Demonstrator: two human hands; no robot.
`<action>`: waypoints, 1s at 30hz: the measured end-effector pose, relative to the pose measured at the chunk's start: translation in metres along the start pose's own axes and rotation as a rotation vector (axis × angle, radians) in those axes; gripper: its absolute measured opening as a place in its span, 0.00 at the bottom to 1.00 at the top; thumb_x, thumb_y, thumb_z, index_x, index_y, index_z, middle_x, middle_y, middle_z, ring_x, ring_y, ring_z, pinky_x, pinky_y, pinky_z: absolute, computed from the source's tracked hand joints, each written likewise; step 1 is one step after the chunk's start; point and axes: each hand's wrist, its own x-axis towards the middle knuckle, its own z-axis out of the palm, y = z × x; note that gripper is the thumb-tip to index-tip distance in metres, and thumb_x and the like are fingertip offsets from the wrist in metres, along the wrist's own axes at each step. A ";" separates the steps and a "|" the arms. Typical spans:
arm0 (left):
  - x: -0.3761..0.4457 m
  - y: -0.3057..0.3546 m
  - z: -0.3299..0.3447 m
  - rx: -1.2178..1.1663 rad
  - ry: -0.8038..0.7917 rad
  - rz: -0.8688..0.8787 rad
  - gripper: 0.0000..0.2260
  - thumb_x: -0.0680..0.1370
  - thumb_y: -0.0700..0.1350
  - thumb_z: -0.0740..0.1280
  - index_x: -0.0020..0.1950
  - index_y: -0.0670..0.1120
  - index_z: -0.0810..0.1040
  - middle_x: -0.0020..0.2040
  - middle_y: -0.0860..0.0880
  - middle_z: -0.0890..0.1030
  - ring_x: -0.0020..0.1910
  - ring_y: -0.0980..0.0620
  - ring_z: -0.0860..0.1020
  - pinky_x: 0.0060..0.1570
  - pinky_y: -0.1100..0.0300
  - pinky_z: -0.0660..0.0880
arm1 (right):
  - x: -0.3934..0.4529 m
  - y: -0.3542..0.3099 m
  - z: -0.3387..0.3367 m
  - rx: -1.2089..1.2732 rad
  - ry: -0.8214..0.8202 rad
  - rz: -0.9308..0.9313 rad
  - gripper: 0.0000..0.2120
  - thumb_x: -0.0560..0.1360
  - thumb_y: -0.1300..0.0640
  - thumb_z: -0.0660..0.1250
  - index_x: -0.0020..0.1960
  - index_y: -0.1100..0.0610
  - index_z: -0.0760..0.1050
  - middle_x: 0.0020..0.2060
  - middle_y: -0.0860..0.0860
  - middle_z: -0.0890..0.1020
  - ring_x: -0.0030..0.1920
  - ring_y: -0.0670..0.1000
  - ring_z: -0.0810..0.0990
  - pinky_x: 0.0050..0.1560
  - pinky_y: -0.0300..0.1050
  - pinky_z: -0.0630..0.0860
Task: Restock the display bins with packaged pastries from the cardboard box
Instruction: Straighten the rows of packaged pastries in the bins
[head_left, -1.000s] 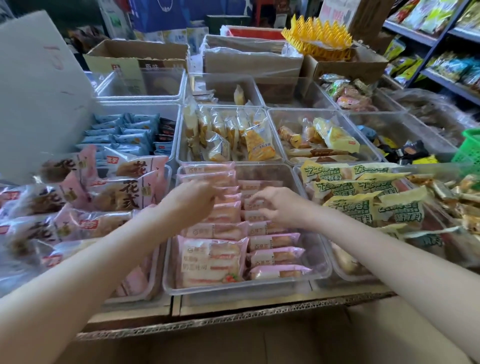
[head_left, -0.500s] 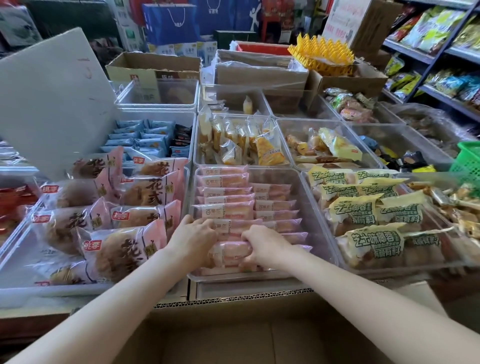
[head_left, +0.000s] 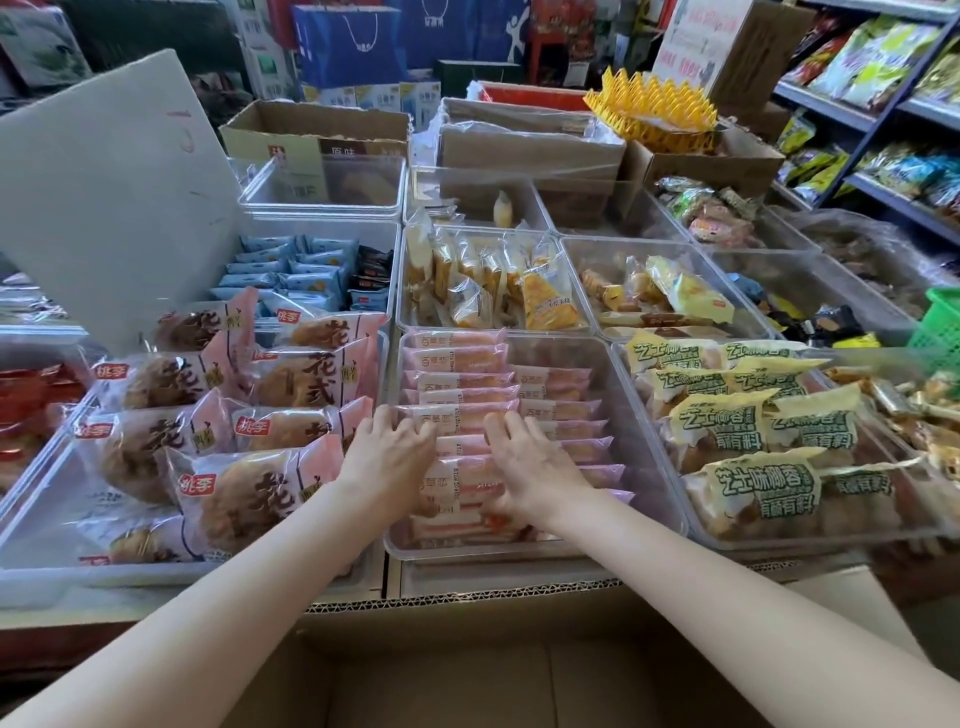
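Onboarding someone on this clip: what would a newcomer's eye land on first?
Both hands, the left hand and right hand, lie side by side on rows of pink pastry packs in the clear middle bin. An open cardboard box fills the foreground, and a yellow spiky tray stands out at the back.

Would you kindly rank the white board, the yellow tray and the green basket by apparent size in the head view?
1. White board, largest by far.
2. Yellow tray.
3. Green basket, though the frame edge cuts it off, so unsure.
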 end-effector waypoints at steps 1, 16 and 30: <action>-0.002 -0.002 -0.001 -0.002 0.009 -0.007 0.33 0.68 0.60 0.71 0.64 0.44 0.63 0.63 0.47 0.72 0.64 0.45 0.64 0.63 0.53 0.62 | 0.001 -0.001 -0.001 -0.009 0.033 -0.037 0.35 0.69 0.56 0.73 0.68 0.58 0.56 0.61 0.56 0.66 0.63 0.55 0.65 0.60 0.46 0.69; 0.007 0.004 0.015 0.025 0.126 0.068 0.25 0.73 0.43 0.67 0.66 0.46 0.61 0.64 0.49 0.70 0.61 0.48 0.74 0.67 0.54 0.57 | 0.019 0.001 0.010 -0.379 -0.074 -0.097 0.44 0.71 0.48 0.70 0.75 0.59 0.48 0.68 0.59 0.61 0.66 0.59 0.65 0.61 0.53 0.68; 0.013 -0.002 -0.001 -0.028 -0.012 0.056 0.31 0.71 0.55 0.70 0.67 0.45 0.60 0.65 0.48 0.71 0.66 0.48 0.69 0.71 0.49 0.52 | 0.037 0.018 0.009 -0.253 -0.153 -0.113 0.50 0.73 0.39 0.64 0.75 0.57 0.30 0.75 0.58 0.36 0.75 0.59 0.36 0.73 0.55 0.36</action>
